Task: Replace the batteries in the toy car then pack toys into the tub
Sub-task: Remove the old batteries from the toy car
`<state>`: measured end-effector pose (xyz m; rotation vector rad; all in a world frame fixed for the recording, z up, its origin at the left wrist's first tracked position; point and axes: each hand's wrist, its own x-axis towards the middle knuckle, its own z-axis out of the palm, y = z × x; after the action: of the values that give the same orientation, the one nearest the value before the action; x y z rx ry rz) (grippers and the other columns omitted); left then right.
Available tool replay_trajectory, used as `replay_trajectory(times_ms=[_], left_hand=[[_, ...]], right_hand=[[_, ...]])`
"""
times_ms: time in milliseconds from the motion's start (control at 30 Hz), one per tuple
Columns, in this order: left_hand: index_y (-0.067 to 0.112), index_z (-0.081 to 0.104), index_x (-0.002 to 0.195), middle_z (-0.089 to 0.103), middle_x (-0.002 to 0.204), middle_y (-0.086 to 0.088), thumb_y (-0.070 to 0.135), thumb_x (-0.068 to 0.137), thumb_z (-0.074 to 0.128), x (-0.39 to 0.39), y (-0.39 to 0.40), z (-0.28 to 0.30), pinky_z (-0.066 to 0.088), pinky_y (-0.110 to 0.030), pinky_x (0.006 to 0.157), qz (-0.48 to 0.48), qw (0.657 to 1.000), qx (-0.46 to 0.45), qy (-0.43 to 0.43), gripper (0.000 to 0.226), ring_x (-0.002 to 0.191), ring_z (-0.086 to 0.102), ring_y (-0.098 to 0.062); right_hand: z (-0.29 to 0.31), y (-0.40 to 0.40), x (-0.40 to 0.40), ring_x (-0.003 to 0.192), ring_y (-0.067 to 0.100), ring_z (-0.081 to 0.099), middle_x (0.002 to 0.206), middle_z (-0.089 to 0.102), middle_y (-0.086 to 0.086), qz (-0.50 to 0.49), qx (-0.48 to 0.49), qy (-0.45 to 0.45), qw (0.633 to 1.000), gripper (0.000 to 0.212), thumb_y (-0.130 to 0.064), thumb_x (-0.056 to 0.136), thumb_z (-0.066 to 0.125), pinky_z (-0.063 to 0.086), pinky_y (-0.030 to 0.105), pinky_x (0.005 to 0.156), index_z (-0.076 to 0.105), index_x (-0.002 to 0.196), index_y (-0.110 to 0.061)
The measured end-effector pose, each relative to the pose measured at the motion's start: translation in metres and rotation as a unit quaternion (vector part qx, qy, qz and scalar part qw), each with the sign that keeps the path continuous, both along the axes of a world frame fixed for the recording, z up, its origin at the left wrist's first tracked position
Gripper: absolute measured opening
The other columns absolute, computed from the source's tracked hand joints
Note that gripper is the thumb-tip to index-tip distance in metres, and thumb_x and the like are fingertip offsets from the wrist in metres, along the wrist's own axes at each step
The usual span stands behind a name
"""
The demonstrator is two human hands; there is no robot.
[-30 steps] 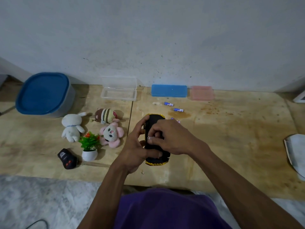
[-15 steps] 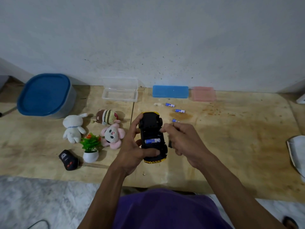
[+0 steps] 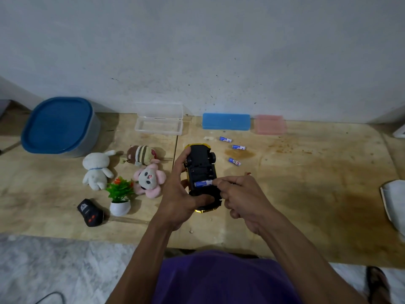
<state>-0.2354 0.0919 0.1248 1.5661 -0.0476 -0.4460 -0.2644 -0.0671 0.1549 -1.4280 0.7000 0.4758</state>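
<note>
The black and yellow toy car [image 3: 200, 165] is turned underside up, and my left hand [image 3: 177, 194] grips it from the left side. Its battery bay is uncovered, with one blue battery [image 3: 202, 183] lying across it. My right hand [image 3: 243, 198] has its fingertips pinching that battery's right end, the other fingers curled. Three loose blue batteries [image 3: 234, 161] lie on the board just right of the car. The grey tub [image 3: 59, 126], with its blue lid on, stands at the back left.
Left of the car lie a white bunny plush [image 3: 96, 170], a striped brown plush [image 3: 141, 155], a pink plush [image 3: 149, 179], a small potted plant [image 3: 120, 194] and a black remote [image 3: 89, 212]. Clear [image 3: 158, 126], blue [image 3: 225, 121] and pink [image 3: 270, 125] cases line the wall.
My right hand lifted off the car's underside, exposing the bay and battery, drew back to the right, then returned its fingertips to the battery's end. The car stayed in my left hand.
</note>
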Motion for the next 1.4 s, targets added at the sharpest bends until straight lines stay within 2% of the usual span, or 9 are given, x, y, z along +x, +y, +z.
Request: replay_trajectory(times_ms=[367,500,633,767,933,1000,1100,1233,1400], left_hand=[[0.041,0.037,0.145,0.054,0.132,0.004,-0.024,0.062,0.079,-0.005,0.001,-0.005,0.059,-0.031,0.076,0.027,0.999,-0.013,0.032,0.113,0.103,0.068,-0.014],[0.046,0.040,0.142,0.055,0.128,0.009,-0.023,0.062,0.080,-0.006,0.002,-0.007,0.060,-0.034,0.076,0.033,0.999,-0.007,0.042,0.113,0.104,0.068,-0.018],[0.049,0.040,0.140,0.057,0.128,0.015,-0.021,0.062,0.081,-0.007,0.002,-0.008,0.060,-0.032,0.074,0.036,0.998,-0.007,0.050,0.113,0.103,0.069,-0.015],[0.035,0.036,0.148,0.058,0.127,0.010,-0.028,0.064,0.074,-0.008,-0.001,-0.004,0.059,-0.028,0.070,0.027,0.998,-0.013,0.052,0.112,0.097,0.071,-0.007],[0.038,0.036,0.146,0.066,0.113,0.023,-0.028,0.064,0.075,-0.007,0.003,-0.011,0.060,-0.029,0.071,0.018,0.998,0.007,0.059,0.112,0.096,0.071,-0.006],[0.042,0.037,0.144,0.061,0.121,0.016,-0.026,0.062,0.077,-0.008,0.005,-0.015,0.059,-0.029,0.071,0.020,0.998,0.020,0.064,0.113,0.097,0.070,-0.007],[0.043,0.038,0.145,0.051,0.129,0.004,-0.023,0.060,0.079,-0.009,0.012,-0.021,0.058,-0.026,0.069,0.027,0.996,0.036,0.074,0.115,0.097,0.066,-0.004],[0.034,0.037,0.148,0.050,0.128,0.003,-0.027,0.060,0.076,-0.007,0.022,-0.034,0.058,-0.023,0.064,0.026,0.994,0.054,0.096,0.114,0.090,0.067,0.004],[0.032,0.035,0.149,0.049,0.133,0.002,-0.025,0.060,0.078,0.001,0.021,-0.056,0.058,-0.022,0.063,0.008,0.989,0.090,0.114,0.114,0.097,0.064,-0.004]], right_hand=[[-0.016,0.004,-0.004,0.041,-0.003,0.047,0.058,0.053,-0.012,-0.019,-0.090,-0.076,0.993,0.016,-0.020,0.098,0.063,0.033,0.008,0.041,0.076,0.092,-0.013],[-0.009,0.009,-0.007,0.078,0.005,0.065,0.084,0.073,0.000,0.019,-0.172,-0.140,0.975,0.013,-0.019,0.096,0.065,0.029,-0.012,0.062,0.076,0.094,-0.012],[-0.017,0.016,-0.006,0.086,0.004,0.068,0.085,0.074,-0.009,0.003,-0.199,-0.162,0.966,0.006,-0.025,0.088,0.076,0.046,0.004,0.077,0.075,0.086,-0.020],[-0.026,0.021,-0.003,0.086,-0.002,0.065,0.084,0.071,-0.012,-0.032,-0.202,-0.173,0.963,0.013,-0.026,0.082,0.081,0.051,0.016,0.073,0.070,0.085,-0.021],[-0.029,0.024,0.000,0.086,0.001,0.069,0.087,0.074,-0.010,-0.042,-0.165,-0.167,0.971,0.012,-0.027,0.082,0.081,0.058,0.027,0.075,0.073,0.091,-0.024],[-0.027,0.021,0.004,0.080,0.006,0.069,0.083,0.074,-0.010,-0.057,-0.129,-0.153,0.978,0.008,-0.027,0.085,0.079,0.056,0.026,0.068,0.074,0.091,-0.025],[-0.018,0.007,0.011,0.064,0.011,0.056,0.074,0.066,-0.003,-0.124,0.056,-0.100,0.986,0.009,-0.019,0.093,0.069,0.040,0.021,0.048,0.075,0.096,-0.012],[-0.016,-0.015,0.015,0.064,0.015,0.061,0.075,0.062,0.004,-0.194,0.230,-0.010,0.954,0.019,-0.018,0.097,0.058,0.044,0.026,0.050,0.072,0.093,-0.006],[-0.030,-0.020,0.015,0.048,0.011,0.044,0.062,0.051,-0.002,-0.208,0.136,0.008,0.969,0.035,-0.043,0.095,0.064,0.032,0.023,0.041,0.063,0.079,-0.011]])
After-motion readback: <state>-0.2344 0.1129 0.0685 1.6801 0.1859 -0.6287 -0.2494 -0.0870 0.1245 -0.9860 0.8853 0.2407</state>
